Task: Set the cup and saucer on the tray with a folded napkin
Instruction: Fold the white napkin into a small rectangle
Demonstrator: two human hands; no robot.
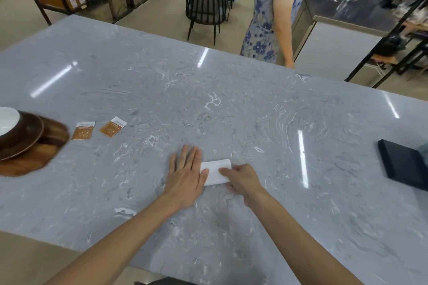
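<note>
- The folded napkin [216, 172] is white and lies flat on the grey marble table [231, 104], near the front middle, between the two hands.
- The left hand [186, 176] lies flat with its fingers straight and together; its thumb rests on the left end of the napkin, and the palm and fingers are on the table just beside it.
- The right hand [243, 180] has its fingers curled — a fingertip presses on the napkin's top, and the rest of the hand covers the right end. It is not possible to tell if it pinches the edge.
- The cup [8, 124], white inside, sits on a dark brown saucer [27, 139], and this is on the wooden tray [46, 146] at the far left edge of the table, well apart from the napkin.
- Two orange sachets [97, 129] lie near the tray, to its right.
- A black flat object [403, 164] lies at the right edge of the table.
- Another person in a blue flowered dress [271, 11] stands behind the table.
</note>
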